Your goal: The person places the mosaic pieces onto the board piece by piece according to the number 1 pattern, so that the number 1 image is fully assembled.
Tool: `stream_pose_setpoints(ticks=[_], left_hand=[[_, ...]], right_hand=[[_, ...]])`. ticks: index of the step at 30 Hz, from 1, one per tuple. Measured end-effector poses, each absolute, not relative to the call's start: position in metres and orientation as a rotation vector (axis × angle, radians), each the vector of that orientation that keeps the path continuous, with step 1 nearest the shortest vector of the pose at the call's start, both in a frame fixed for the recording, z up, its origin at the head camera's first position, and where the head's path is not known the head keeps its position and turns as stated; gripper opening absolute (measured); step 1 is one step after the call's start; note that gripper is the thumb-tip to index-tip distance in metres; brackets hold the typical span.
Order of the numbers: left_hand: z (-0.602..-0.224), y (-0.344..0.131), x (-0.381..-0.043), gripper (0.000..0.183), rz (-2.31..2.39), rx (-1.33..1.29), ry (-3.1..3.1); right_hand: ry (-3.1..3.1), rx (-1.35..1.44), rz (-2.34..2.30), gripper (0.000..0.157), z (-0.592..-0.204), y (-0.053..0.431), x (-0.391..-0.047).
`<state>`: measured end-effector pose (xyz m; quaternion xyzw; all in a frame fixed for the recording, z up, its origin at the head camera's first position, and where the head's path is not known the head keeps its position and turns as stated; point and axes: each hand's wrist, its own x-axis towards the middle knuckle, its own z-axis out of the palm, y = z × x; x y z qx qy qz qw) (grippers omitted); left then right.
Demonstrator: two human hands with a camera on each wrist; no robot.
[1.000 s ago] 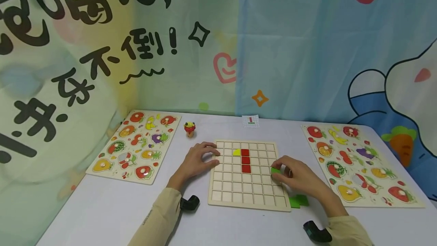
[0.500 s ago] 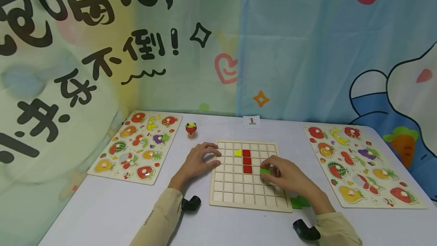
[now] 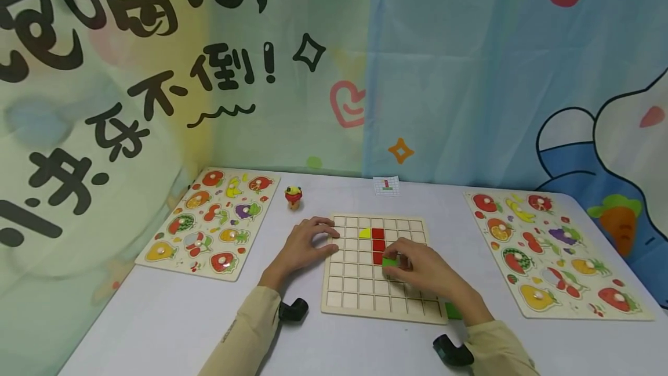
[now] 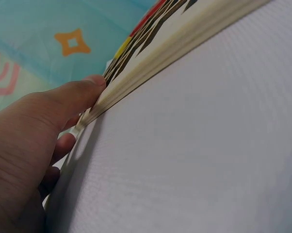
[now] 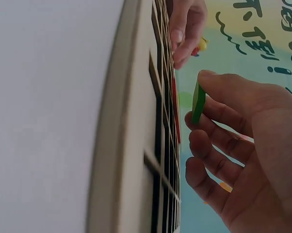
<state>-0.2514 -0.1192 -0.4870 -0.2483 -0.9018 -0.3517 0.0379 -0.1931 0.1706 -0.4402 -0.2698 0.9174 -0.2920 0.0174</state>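
Note:
A wooden grid board [image 3: 360, 302] lies on the white table in the head view. Three red square tiles [image 3: 378, 245] form a column on it, with a yellow tile [image 3: 365, 233] left of the top one. My right hand [image 3: 430, 270] pinches a green tile [image 3: 389, 262] between thumb and forefinger, by the lowest red tile. The right wrist view shows this green tile [image 5: 198, 104] tilted on edge above the grid. At the board's left edge rests my left hand [image 3: 301, 248]; its thumb [image 4: 85, 94] touches the rim in the left wrist view.
More green tiles [image 3: 453, 310] lie beside the board's lower right corner, partly hidden by the right arm. Fruit puzzle boards stand left [image 3: 177, 267] and right [image 3: 584, 313]. Behind are a small figurine [image 3: 293, 197] and a gridded pattern card [image 3: 386, 186], before a printed curtain [image 3: 449, 74].
My right hand has carried the green tile leftward across the board, from its right edge to beside the lowest red tile. The left hand stays at the board's edge.

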Motion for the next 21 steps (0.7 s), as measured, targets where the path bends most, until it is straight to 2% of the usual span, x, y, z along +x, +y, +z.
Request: stream_pose_setpoints(ticks=[21], left_hand=[[-0.487, -0.12, -0.252, 0.024, -1.068, -0.768, -2.754]], right_hand=[[2.82, -0.916, -0.855, 0.023, -0.441, 0.143, -0.194]])
